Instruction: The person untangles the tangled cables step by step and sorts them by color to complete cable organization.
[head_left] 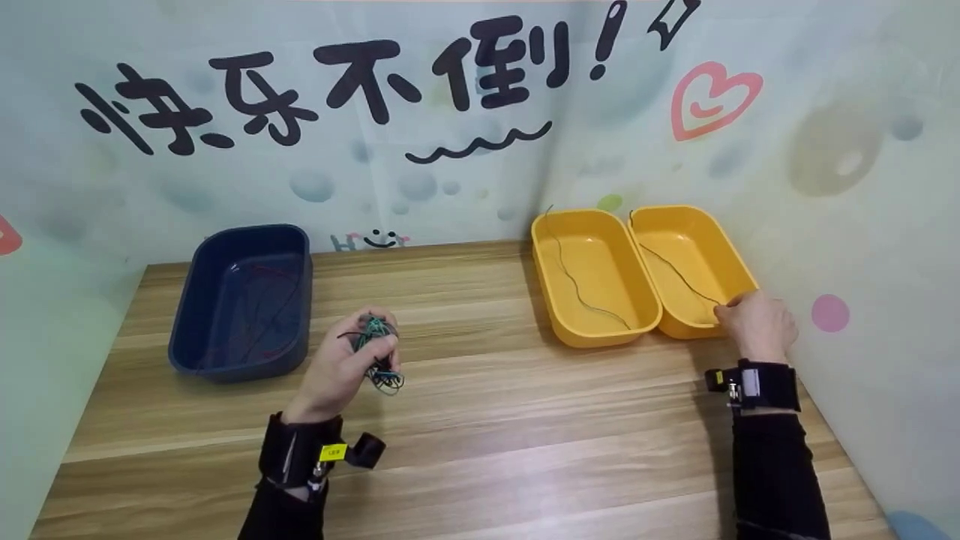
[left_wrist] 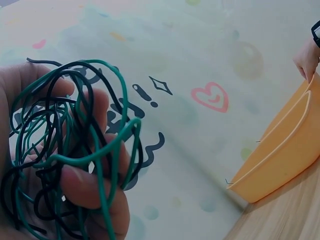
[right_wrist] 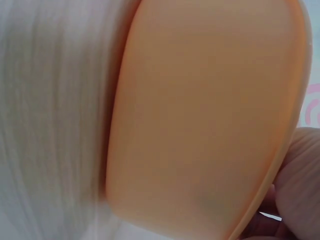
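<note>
My left hand (head_left: 341,367) grips a tangled bundle of green and black wires (left_wrist: 75,160), fingers curled round it and thumb across the front. Loops stick out past the fingers. It is raised over the table, right of the blue bin. My right hand (head_left: 759,324) is at the near right corner of the right yellow bin (head_left: 686,331), fingertips bent down inside the rim. A thin black wire (head_left: 679,276) runs across that bin to these fingertips, which pinch its near end. In the right wrist view the bin's outer wall hides most of the fingers.
The left yellow bin (head_left: 592,339) stands against the right one, with a thin green wire (head_left: 574,283) across it and over its far rim. A dark blue bin (head_left: 240,371) at left holds red and dark wires (head_left: 281,300). A printed backdrop (head_left: 450,180) rises behind the wooden table (head_left: 465,420).
</note>
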